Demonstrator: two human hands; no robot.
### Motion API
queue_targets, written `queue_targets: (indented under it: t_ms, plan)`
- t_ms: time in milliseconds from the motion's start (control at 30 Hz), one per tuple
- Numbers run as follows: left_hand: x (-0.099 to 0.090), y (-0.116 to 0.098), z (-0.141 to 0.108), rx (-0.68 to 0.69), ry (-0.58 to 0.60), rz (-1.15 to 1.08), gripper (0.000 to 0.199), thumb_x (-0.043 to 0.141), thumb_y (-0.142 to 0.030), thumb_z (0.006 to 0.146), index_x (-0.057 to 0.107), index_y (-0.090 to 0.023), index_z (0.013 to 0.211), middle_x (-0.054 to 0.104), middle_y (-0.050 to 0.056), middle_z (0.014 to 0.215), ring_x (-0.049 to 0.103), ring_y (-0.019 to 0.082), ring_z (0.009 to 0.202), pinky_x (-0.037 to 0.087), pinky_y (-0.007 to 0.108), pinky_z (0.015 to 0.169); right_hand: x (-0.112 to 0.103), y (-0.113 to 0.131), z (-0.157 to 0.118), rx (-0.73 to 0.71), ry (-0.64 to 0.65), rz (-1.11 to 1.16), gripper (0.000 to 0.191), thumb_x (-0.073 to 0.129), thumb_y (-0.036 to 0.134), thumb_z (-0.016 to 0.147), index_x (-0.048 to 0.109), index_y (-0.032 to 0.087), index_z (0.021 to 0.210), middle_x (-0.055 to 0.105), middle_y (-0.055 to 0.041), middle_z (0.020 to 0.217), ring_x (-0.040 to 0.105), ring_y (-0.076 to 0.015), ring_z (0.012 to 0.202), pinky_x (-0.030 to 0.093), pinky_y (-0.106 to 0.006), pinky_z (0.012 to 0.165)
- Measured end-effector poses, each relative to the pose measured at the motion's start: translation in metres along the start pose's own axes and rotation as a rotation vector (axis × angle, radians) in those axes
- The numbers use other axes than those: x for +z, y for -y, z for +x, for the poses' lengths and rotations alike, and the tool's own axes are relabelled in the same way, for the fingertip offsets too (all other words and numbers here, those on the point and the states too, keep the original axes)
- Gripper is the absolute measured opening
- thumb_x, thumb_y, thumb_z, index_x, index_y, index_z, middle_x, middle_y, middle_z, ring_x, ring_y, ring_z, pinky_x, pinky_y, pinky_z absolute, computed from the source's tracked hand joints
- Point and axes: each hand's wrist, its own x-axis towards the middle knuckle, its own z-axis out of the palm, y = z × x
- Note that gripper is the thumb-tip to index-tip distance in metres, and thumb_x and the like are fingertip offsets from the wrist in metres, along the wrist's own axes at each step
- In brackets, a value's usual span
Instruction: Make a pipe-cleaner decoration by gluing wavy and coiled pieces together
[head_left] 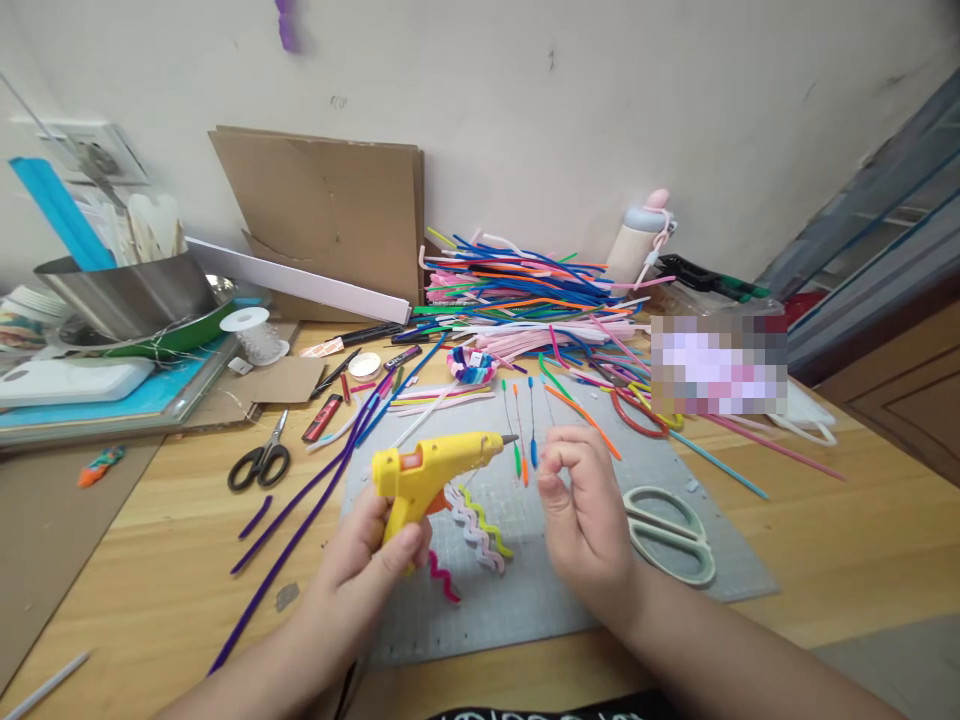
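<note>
The left hand (386, 545) is wrapped around the grip of a yellow glue gun (435, 465), which is raised over the grey mat (540, 615) on the bench (817, 500). The gun's body runs nearly level, its long axis crossing from left to right with a slight rise, so that the dark nozzle (510, 439) points toward the right hand (585, 510). That hand is curled closed, thumb against the bent forefinger, near the nozzle but apart from it; whether something thin is pinched there is too small to tell. The nozzle is thus nearer to the right hand's fingertips than to the left hand that holds the gun. Around the nozzle's end, toward the wall, lie slender stems with green, orange and blue tips (533, 453), roughly at right angles to the gun. Wavy strips (476, 530) in pale, yellow-green and pink rest on the mat between the two hands, the pink one just beside the left. Pale green scissors (709, 565) lie beyond the right wrist.
</note>
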Motion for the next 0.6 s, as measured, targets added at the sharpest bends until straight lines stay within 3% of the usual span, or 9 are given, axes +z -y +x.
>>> queue_targets:
  t_ms: [233,433,533,600]
  plan:
    - [0.004,-0.008,0.005,-0.081,0.057,-0.179,0.033,0.049,-0.043,0.087,0.049,-0.017,0.108,0.054,0.000,0.059,0.043,0.014,0.057,0.030,0.028,0.057,0.000,-0.004,-0.001,0.063,-0.088,0.187,0.016,0.033,0.017,0.095,0.046,0.021,0.085,0.045,-0.0033,0.087,0.045,-0.0178,0.082,0.037,-0.037,0.074]
    - [0.001,-0.002,0.010,-0.051,0.110,-0.178,0.043,0.050,-0.043,0.087,0.046,-0.014,0.118,0.056,0.000,0.059,0.045,0.014,0.055,0.031,0.028,0.055,-0.003,-0.007,0.008,0.181,-0.057,0.428,0.026,0.036,0.025,0.093,0.042,0.021,0.068,0.041,-0.0001,0.068,0.045,-0.0149,0.062,0.036,-0.032,0.056]
    - [0.001,-0.001,0.011,-0.060,0.107,-0.175,0.040,0.051,-0.043,0.087,0.047,-0.015,0.115,0.056,-0.001,0.059,0.045,0.013,0.054,0.031,0.027,0.056,-0.021,-0.001,0.021,0.324,-0.050,0.549,0.030,0.039,0.031,0.090,0.035,0.022,0.061,0.033,0.0027,0.061,0.039,-0.0116,0.049,0.030,-0.029,0.045]
    - [0.002,0.000,0.011,-0.071,0.104,-0.187,0.034,0.052,-0.044,0.086,0.050,-0.016,0.106,0.056,-0.001,0.058,0.045,0.013,0.053,0.031,0.027,0.056,-0.047,0.003,0.027,0.412,-0.063,0.634,0.036,0.032,0.034,0.092,0.027,0.023,0.058,0.025,0.0048,0.058,0.029,-0.0084,0.038,0.025,-0.027,0.038]
